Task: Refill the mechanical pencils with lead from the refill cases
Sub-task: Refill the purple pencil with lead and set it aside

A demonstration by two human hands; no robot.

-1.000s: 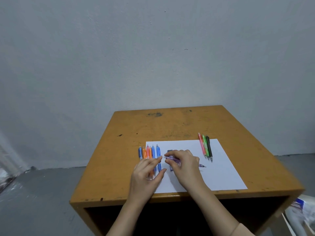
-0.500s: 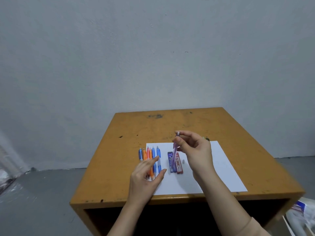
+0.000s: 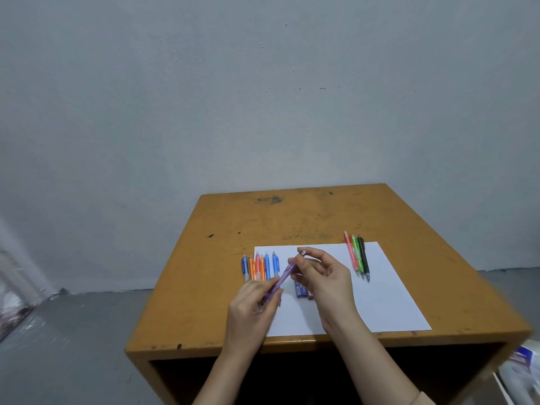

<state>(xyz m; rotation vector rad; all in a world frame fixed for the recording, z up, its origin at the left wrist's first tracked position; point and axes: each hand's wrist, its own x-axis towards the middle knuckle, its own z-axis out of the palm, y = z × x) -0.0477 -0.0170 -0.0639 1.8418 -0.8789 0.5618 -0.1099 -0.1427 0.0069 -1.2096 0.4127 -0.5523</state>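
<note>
Wall [image 3: 263, 97]: plain pale blue-grey with a few tiny dark specks.
Floor [image 3: 73, 346]: darker grey, with whitish smears at the far left.
Table [image 3: 204, 273]: ochre-orange, with dark smudges and scuffs toward the far edge.
Paper [image 3: 388, 299]: plain white.
Left row of pencils [image 3: 266, 267]: from the left, blue, orange, coral pink, orange, blue, blue, all with pale far tips.
Right three pencils [image 3: 357, 254]: pink, green, black, left to right.
Raised pencil [image 3: 285, 276]: translucent purple with a whitish far end.
Refill cases [image 3: 299, 288]: one blue, with one dark red to its right.
Sleeve [image 3: 420, 400]: beige.

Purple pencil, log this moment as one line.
left hand: grips purple pencil lower end | right hand: pinches its top | refill cases: on paper, partly hidden
</note>
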